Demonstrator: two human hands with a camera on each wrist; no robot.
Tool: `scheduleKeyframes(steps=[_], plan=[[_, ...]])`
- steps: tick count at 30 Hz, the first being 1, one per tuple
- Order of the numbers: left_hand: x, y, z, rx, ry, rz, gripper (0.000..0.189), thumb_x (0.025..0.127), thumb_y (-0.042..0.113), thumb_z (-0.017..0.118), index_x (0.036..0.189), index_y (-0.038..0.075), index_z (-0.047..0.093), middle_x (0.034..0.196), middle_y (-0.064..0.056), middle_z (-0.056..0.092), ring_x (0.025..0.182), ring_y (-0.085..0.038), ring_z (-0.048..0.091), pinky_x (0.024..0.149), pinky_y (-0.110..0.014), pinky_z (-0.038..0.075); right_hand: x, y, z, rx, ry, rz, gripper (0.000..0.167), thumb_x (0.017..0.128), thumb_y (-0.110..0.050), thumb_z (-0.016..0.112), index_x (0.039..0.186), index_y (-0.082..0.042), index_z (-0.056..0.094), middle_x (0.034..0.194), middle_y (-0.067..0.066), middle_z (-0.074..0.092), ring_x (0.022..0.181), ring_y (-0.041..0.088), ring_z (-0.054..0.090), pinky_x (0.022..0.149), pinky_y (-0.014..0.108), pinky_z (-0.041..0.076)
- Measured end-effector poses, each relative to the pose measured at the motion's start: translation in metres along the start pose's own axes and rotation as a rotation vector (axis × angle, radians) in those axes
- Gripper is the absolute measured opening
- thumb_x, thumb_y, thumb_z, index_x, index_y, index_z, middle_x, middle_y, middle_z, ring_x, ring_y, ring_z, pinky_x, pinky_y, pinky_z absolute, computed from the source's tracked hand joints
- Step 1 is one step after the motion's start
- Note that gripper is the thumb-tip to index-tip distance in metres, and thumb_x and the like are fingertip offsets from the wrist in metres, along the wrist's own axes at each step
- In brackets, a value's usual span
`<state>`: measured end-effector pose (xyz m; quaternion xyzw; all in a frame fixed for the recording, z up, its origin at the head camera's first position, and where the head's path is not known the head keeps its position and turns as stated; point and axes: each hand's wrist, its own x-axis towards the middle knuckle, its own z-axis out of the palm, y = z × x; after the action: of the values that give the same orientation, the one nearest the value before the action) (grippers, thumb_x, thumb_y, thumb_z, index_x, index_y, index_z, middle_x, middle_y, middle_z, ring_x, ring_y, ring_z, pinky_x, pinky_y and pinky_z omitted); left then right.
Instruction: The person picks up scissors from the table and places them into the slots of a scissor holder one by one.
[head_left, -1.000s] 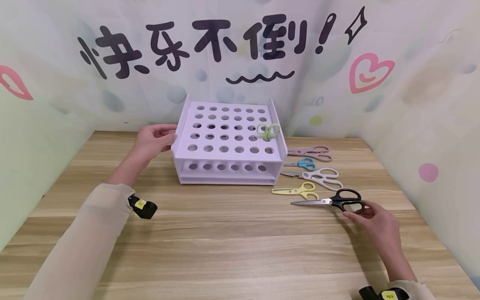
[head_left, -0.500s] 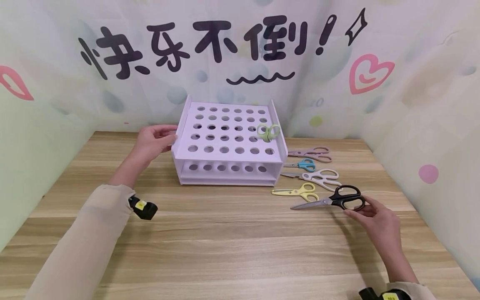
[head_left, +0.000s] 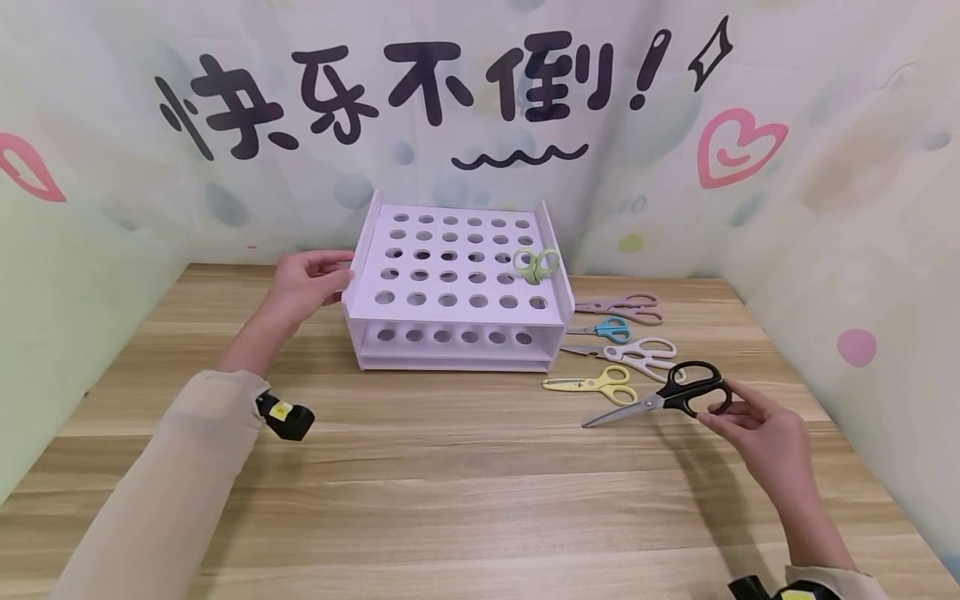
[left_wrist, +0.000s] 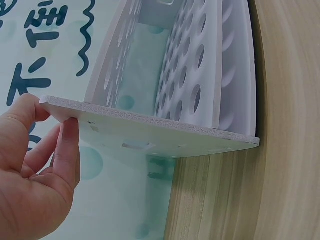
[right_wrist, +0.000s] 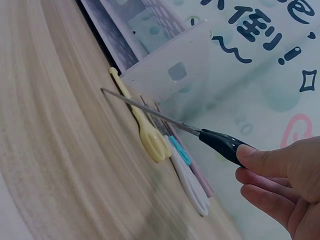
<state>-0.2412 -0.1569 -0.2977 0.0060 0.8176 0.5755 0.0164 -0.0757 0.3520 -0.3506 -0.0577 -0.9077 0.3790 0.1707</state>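
A white rack (head_left: pixel 462 310) with rows of round holes stands at the back of the table. My left hand (head_left: pixel 302 285) holds the upper edge of its left side panel (left_wrist: pixel 165 137) between thumb and fingers. Green-handled scissors (head_left: pixel 535 270) stand in a hole near the rack's right side, loops upward. My right hand (head_left: pixel 768 442) pinches black-handled scissors (head_left: pixel 670 395) by the loops. Their blades are closed and slope down to the left, and a shadow falls beneath them. In the right wrist view, thumb and fingers hold the black handle (right_wrist: pixel 220 145).
Right of the rack lie yellow scissors (head_left: pixel 581 384), white scissors (head_left: pixel 621 354), small blue scissors (head_left: pixel 604 329) and mauve scissors (head_left: pixel 615 307), their loops to the right. A printed cloth (head_left: pixel 645 167) hangs behind the wooden table (head_left: pixel 450 500), and side walls close it in.
The right hand has shifted slightly right, and the black scissors have tilted, with their loops higher and tips lower. The left hand and the rack look unmoved.
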Motion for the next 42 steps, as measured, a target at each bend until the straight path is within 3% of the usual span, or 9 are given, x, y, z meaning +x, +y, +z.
scheduleKeyframes(steps=[5, 18, 23, 30, 33, 37, 42], plan=[[-0.001, 0.0, 0.0, -0.001, 0.001, 0.0, 0.041, 0.09, 0.014, 0.055, 0.129, 0.003, 0.052, 0.107, -0.009, 0.051, 0.089, -0.015, 0.052, 0.074, -0.019, 0.053, 0.0, -0.006, -0.006, 0.087, -0.029, 0.013, 0.058, 0.076, -0.003, 0.073, 0.127, 0.01, 0.047, 0.074, -0.022, 0.064, 0.067, -0.011, 0.059, 0.059, 0.008, 0.049], [-0.002, -0.001, 0.0, -0.003, -0.003, -0.001, 0.041, 0.09, 0.015, 0.056, 0.129, 0.003, 0.052, 0.106, -0.008, 0.051, 0.089, -0.014, 0.051, 0.074, -0.02, 0.053, -0.001, -0.027, -0.009, 0.193, -0.058, -0.017, 0.054, 0.076, 0.001, 0.072, 0.127, -0.005, 0.055, 0.077, -0.018, 0.066, 0.07, -0.002, 0.063, 0.061, 0.012, 0.051], [-0.002, 0.0, -0.001, -0.007, -0.001, -0.002, 0.041, 0.09, 0.014, 0.055, 0.129, 0.004, 0.052, 0.106, -0.008, 0.05, 0.09, -0.015, 0.051, 0.074, -0.02, 0.052, 0.0, -0.039, -0.01, 0.166, -0.065, -0.031, 0.055, 0.075, -0.001, 0.073, 0.127, -0.005, 0.055, 0.078, -0.019, 0.066, 0.07, -0.002, 0.063, 0.061, 0.013, 0.052], [0.0, -0.001, 0.0, -0.018, -0.006, -0.003, 0.042, 0.089, 0.014, 0.055, 0.129, 0.003, 0.051, 0.107, -0.009, 0.05, 0.091, -0.015, 0.051, 0.075, -0.02, 0.052, 0.004, -0.06, -0.009, 0.021, -0.067, -0.101, 0.053, 0.075, -0.007, 0.074, 0.125, -0.003, 0.056, 0.076, -0.021, 0.064, 0.069, -0.008, 0.061, 0.058, 0.011, 0.05], [0.0, -0.001, -0.001, -0.022, -0.004, 0.0, 0.041, 0.09, 0.013, 0.055, 0.129, 0.003, 0.052, 0.108, -0.009, 0.05, 0.091, -0.015, 0.051, 0.075, -0.02, 0.052, 0.007, -0.069, -0.006, -0.014, -0.068, -0.138, 0.052, 0.075, -0.005, 0.074, 0.124, -0.002, 0.057, 0.078, -0.011, 0.067, 0.069, -0.01, 0.06, 0.057, 0.01, 0.049], [0.0, -0.001, -0.001, -0.03, -0.003, 0.001, 0.04, 0.09, 0.013, 0.055, 0.129, 0.003, 0.052, 0.107, -0.009, 0.05, 0.091, -0.015, 0.051, 0.074, -0.02, 0.052, 0.011, -0.08, -0.002, -0.042, -0.09, -0.187, 0.05, 0.075, -0.002, 0.073, 0.123, -0.003, 0.058, 0.084, 0.011, 0.068, 0.07, -0.011, 0.059, 0.055, 0.011, 0.049], [0.0, -0.001, -0.001, -0.037, -0.002, 0.005, 0.04, 0.09, 0.011, 0.055, 0.128, 0.002, 0.052, 0.107, -0.009, 0.051, 0.09, -0.014, 0.052, 0.074, -0.02, 0.053, 0.016, -0.092, 0.004, -0.063, -0.123, -0.233, 0.051, 0.076, -0.003, 0.073, 0.124, -0.006, 0.058, 0.087, 0.016, 0.066, 0.071, -0.012, 0.057, 0.055, 0.011, 0.048]])
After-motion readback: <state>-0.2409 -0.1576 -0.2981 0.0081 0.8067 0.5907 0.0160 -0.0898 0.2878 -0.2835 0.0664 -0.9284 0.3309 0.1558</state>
